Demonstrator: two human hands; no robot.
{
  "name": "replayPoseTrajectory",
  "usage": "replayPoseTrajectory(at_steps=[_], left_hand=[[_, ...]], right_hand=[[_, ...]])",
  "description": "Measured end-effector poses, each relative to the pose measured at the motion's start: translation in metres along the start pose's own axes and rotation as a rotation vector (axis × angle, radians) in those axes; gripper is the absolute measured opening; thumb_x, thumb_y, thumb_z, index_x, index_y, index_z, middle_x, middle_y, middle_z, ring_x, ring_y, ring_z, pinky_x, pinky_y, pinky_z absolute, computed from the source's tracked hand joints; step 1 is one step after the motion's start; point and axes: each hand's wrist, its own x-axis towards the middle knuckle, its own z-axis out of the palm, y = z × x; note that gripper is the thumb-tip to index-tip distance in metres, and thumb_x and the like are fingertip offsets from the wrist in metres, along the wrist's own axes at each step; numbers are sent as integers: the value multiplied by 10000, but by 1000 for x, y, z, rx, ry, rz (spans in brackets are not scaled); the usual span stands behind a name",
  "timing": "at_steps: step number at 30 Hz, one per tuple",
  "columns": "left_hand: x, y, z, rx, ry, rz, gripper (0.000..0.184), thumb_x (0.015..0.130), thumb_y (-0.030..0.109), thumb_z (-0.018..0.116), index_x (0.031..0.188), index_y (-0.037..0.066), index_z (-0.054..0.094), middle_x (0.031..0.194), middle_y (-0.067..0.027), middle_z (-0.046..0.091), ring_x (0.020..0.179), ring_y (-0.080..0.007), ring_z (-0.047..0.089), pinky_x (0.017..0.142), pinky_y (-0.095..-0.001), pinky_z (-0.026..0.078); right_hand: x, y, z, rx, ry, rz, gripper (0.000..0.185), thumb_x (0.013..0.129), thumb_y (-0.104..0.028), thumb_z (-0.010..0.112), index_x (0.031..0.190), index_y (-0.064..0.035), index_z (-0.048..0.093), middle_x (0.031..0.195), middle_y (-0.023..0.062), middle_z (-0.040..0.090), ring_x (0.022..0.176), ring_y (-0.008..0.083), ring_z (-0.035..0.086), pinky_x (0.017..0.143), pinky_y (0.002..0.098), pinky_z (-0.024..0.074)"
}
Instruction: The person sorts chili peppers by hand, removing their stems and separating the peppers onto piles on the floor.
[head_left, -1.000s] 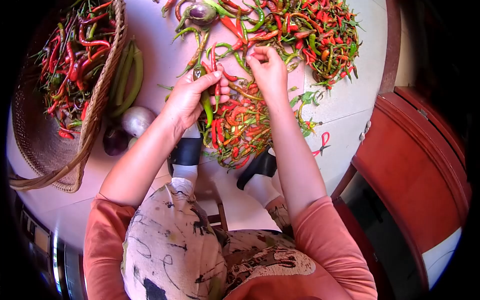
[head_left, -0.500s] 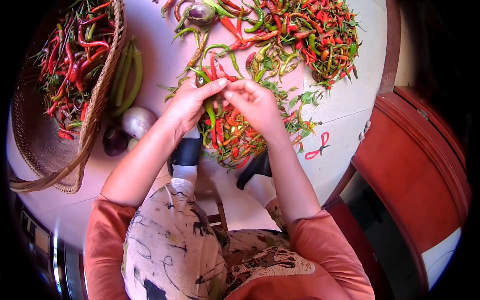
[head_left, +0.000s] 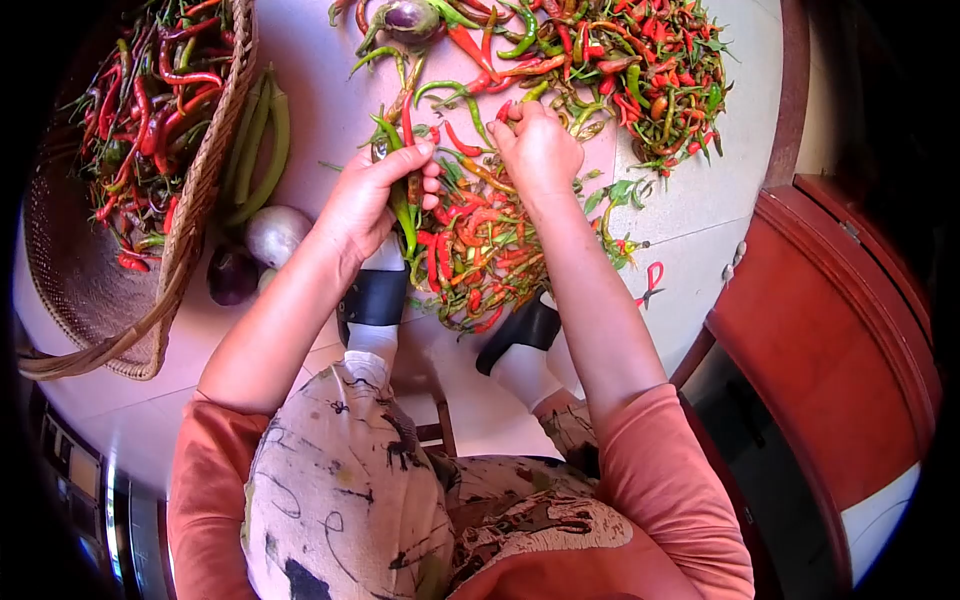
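Left hand (head_left: 372, 195): curled, thumb pressed over a bunch of long, slender green and red chilli peppers (head_left: 405, 215), held above the floor near the left foot.

Right hand (head_left: 545, 150): fingertips drawn together at a small, glossy red chilli pepper (head_left: 503, 110), largely covered; whether it is gripped cannot be told.

Beneath and between the hands: one heap of small, shrivelled red, orange and green chilli peppers (head_left: 490, 265), on the floor between two feet in black footwear (head_left: 372, 298).

Beyond the hands: one loose scatter of long, curved red and green chilli peppers (head_left: 490, 75); beside it, one glossy purple aubergine with a green stalk (head_left: 410, 18).

Far right: one dense heap of short red and green chilli peppers (head_left: 665, 85). Nearer, one pair of red-handled scissors (head_left: 654, 280), lying apart from both hands.

Far left: one brown woven basket (head_left: 212, 150), partly filled with long red and green chilli peppers (head_left: 150, 125). Against its near side, several long pale-green vegetables (head_left: 268, 160) and a round, pale-purple vegetable (head_left: 278, 236).

Progress, as judged: part-way. Peppers lie in separate lots; the loose scatter is considerable and the left hand's bunch is not set down.
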Motion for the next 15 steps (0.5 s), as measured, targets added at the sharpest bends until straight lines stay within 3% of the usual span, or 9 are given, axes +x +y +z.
replayPoseTrajectory(at_steps=[5,7,9,13,15], left_hand=[[1,2,-10,-17,23,30,153,842,145,619,923,27,566,768,-60,603,676,-153,597,609,-299,536],[0,4,-13,-23,53,45,161,843,144,618,934,26,559,768,-62,598,675,-159,594,605,-300,532],[-2,4,-18,-48,88,45,168,846,142,615,946,22,553,774,-70,595,674,-166,592,601,-300,528],[-4,5,-18,-59,115,67,176,827,138,633,928,16,556,746,-69,599,652,-160,592,577,-284,524],[-5,3,-22,-54,107,60,171,839,141,622,944,23,558,764,-70,604,666,-163,595,592,-293,527]], right_hand=[[-1,-3,-6,8,-35,-69,235,728,-306,671,837,-107,612,835,65,632,733,258,622,646,394,484],[-4,-7,-12,85,67,-121,219,733,-281,658,820,-95,582,847,75,629,757,268,621,651,397,485],[-8,-10,-4,165,-3,-103,223,731,-277,652,825,-95,563,858,80,626,767,280,617,655,403,487],[-3,-17,14,182,-13,-132,222,732,-256,644,871,-101,565,838,92,628,759,304,615,655,406,489],[1,-19,14,101,19,-177,272,714,-242,672,914,-92,564,734,72,611,669,249,610,616,366,484]])
